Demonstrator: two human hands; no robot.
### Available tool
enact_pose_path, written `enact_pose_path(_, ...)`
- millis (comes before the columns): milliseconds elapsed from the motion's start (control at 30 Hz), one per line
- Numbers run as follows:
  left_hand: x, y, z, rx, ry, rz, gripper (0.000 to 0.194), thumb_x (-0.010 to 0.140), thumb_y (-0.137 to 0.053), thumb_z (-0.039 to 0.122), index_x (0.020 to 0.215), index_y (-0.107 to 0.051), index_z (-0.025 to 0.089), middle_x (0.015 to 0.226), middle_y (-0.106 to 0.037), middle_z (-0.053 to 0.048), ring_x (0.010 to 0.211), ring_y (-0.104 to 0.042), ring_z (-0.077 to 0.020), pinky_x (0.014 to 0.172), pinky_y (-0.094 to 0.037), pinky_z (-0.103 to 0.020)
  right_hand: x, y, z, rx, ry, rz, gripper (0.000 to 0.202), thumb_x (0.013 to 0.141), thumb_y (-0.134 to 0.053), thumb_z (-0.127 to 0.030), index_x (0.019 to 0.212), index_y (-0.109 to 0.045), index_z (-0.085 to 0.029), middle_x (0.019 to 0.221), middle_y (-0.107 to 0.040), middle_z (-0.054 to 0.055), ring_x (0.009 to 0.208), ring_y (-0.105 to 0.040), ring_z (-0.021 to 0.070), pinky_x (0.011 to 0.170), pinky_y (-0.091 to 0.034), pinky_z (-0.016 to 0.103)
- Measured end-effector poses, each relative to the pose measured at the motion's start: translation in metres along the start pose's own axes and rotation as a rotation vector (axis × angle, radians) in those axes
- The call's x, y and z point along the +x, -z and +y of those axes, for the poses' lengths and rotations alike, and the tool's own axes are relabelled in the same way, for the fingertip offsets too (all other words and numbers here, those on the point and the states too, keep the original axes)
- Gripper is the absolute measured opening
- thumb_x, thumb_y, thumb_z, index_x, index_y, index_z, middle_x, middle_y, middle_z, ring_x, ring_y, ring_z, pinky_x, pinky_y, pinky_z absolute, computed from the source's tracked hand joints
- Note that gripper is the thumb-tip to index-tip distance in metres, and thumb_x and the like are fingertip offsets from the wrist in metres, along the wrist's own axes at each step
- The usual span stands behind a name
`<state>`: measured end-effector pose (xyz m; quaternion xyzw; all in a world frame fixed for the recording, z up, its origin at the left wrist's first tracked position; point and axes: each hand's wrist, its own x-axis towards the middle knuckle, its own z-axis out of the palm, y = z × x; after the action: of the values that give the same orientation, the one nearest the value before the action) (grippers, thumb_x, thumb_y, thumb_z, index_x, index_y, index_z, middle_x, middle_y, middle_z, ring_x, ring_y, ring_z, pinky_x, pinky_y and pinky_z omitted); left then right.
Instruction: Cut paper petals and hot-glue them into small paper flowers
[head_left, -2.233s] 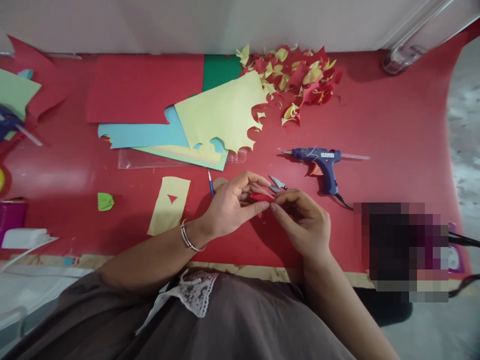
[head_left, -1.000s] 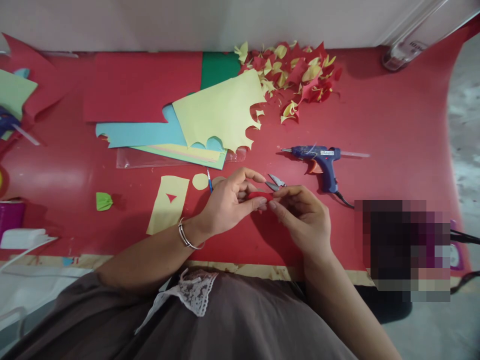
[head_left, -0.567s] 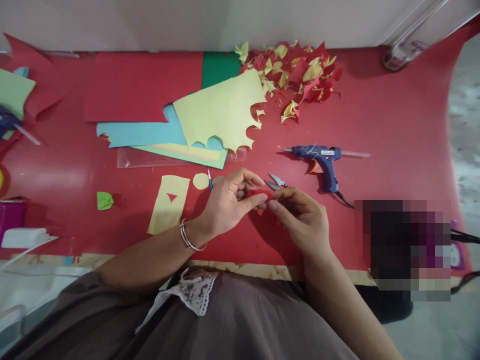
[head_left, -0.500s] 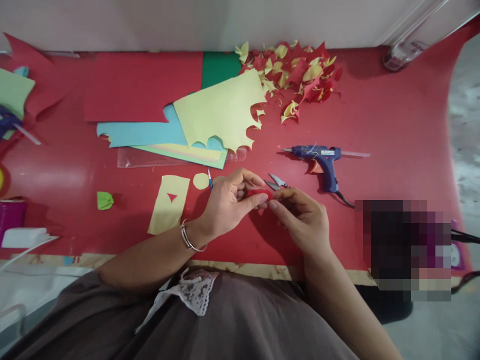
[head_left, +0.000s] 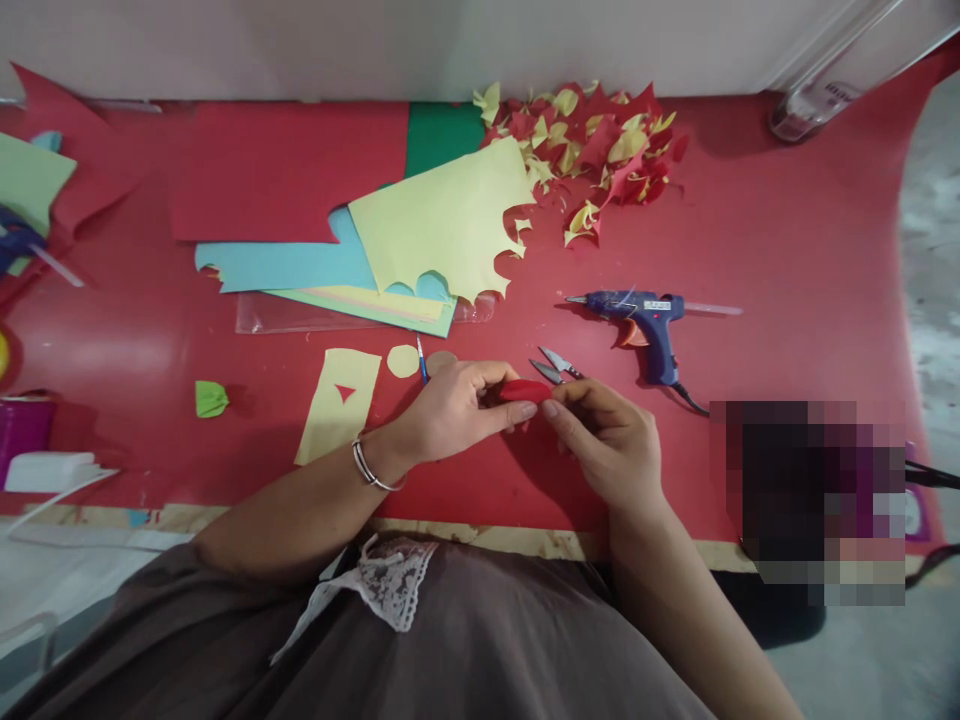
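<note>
The left hand [head_left: 454, 410] pinches the small red paper piece [head_left: 523, 390] between thumb and fingers, and the right hand [head_left: 619, 440] clasps its right end between thumb and fingertips. The piece is held over the red tabletop [head_left: 795, 260], near the parted blades of the scissors [head_left: 553, 364]. A blue hot glue gun [head_left: 651, 325] lies beyond the right hand.

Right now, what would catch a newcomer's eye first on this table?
First, probably the heap of red and yellow scraps at the far edge of the red table. Next, the blue glue gun lying on the right, its tip pointing left. Then the red piece held between the left hand and right hand.
</note>
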<state>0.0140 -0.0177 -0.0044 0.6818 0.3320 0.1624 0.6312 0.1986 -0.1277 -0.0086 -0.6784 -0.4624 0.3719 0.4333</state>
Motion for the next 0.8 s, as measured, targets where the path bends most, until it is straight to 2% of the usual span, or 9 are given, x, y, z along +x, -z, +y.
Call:
enact_pose_path(133, -0.0001, 0.0054, 0.0038, -0.086, -0.019, -0.05, 0.042, 0.09, -0.084, 0.054, 0.078, -0.072, 0.015, 0.064, -0.071, -0.003, 0.057, -0.064, -0.0105, 0.054, -0.051, -0.019, -0.0004, 0.0002, -0.0022, 0.0, -0.001, -0.027, 0.024, 0.096, -0.074, -0.042, 0.082, -0.072, -0.022, 0.063, -0.063, -0.003, 0.053, -0.052, 0.0109, 0.051, -0.041, 0.025)
enact_pose_path(467, 0.0003, -0.0001, 0.0069, -0.173, 0.01, -0.081, 0.053, 0.091, -0.079, 0.064, 0.075, -0.071, 0.014, 0.066, -0.073, -0.004, 0.054, -0.067, -0.01, 0.05, -0.053, -0.019, -0.0001, 0.0019, -0.0005, 0.011, 0.003, -0.063, 0.025, 0.096, -0.072, -0.041, 0.08, -0.068, -0.022, 0.063, -0.058, -0.004, 0.052, -0.05, 0.0106, 0.05, -0.04, 0.025)
enact_pose_path(667, -0.0027, 0.0044, 0.0085, -0.144, 0.105, -0.194, 0.049, 0.099, -0.071, 0.06, 0.085, -0.073, 0.014, 0.079, -0.081, -0.01, 0.063, -0.077, -0.0149, 0.055, -0.061, -0.021, -0.0007, 0.0027, 0.0022, -0.027, -0.002, -0.028, 0.025, 0.094, -0.073, -0.04, 0.078, -0.065, -0.022, 0.061, -0.054, -0.005, 0.051, -0.045, 0.0098, 0.049, -0.036, 0.025)
enact_pose_path(800, -0.0042, 0.0021, 0.0049, -0.139, 0.1, -0.147, 0.04, 0.102, -0.07, 0.051, 0.087, -0.07, 0.014, 0.081, -0.082, -0.01, 0.07, -0.08, -0.0175, 0.062, -0.066, -0.025, -0.0005, 0.0002, 0.0019, -0.055, 0.026, -0.025, 0.024, 0.095, -0.071, -0.037, 0.077, -0.064, -0.022, 0.06, -0.054, -0.005, 0.052, -0.045, 0.0098, 0.05, -0.036, 0.025)
